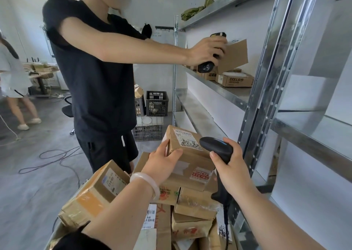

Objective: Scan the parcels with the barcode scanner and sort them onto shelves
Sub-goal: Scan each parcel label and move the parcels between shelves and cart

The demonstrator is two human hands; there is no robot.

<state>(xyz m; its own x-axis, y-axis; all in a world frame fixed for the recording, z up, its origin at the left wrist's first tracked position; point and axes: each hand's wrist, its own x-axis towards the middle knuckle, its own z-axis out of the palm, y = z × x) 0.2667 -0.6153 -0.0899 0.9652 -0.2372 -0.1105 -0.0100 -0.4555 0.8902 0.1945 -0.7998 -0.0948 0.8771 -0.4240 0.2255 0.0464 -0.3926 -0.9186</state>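
My left hand grips a brown cardboard parcel by its left edge, above a heap of parcels. A white shipping label with handwriting sits on the parcel's top face. My right hand holds a black barcode scanner by its handle. The scanner's head is level with the label, just to its right. The metal shelves stand to my right.
A person in black stands close in front, reaching to the middle shelf with a scanner and a brown parcel. Boxes lie on that shelf. Black crates stand behind. Cables cross the floor at left. Another person stands far left.
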